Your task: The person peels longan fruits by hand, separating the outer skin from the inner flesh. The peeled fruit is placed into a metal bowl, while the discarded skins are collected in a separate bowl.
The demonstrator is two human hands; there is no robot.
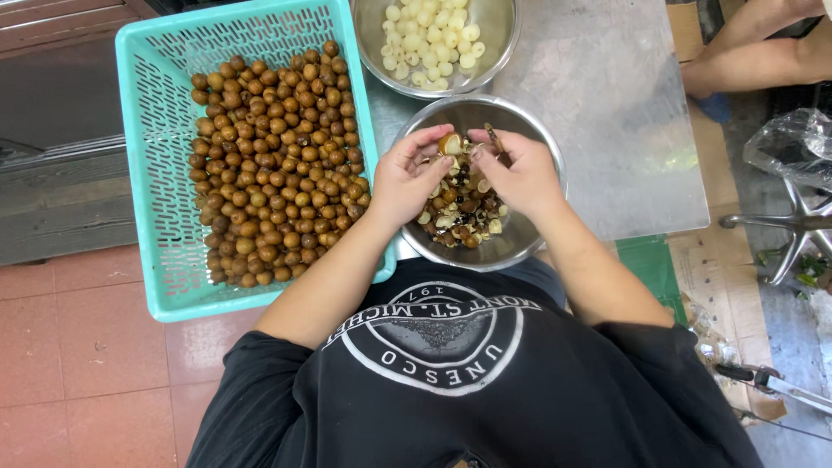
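My left hand (407, 178) and my right hand (520, 173) meet over a steel bowl (529, 247) that holds brown shells and dark seeds. Between the fingertips of both hands sits a small brown fruit (449, 144), partly peeled so that pale flesh shows. My right hand also pinches a thin dark tool (497, 144) that sticks up past the thumb. A turquoise plastic basket (160, 217) full of unpeeled brown fruits (273, 165) stands to the left. A second steel bowl (503, 48) at the top holds peeled white fruits (431, 39).
Both bowls rest on a grey metal sheet (607, 113) over cardboard. Another person's arm (754, 52) lies at the top right. A clear plastic bag (793, 143) and a metal chair base (797, 225) are at the right. Red floor tiles (78, 364) lie lower left.
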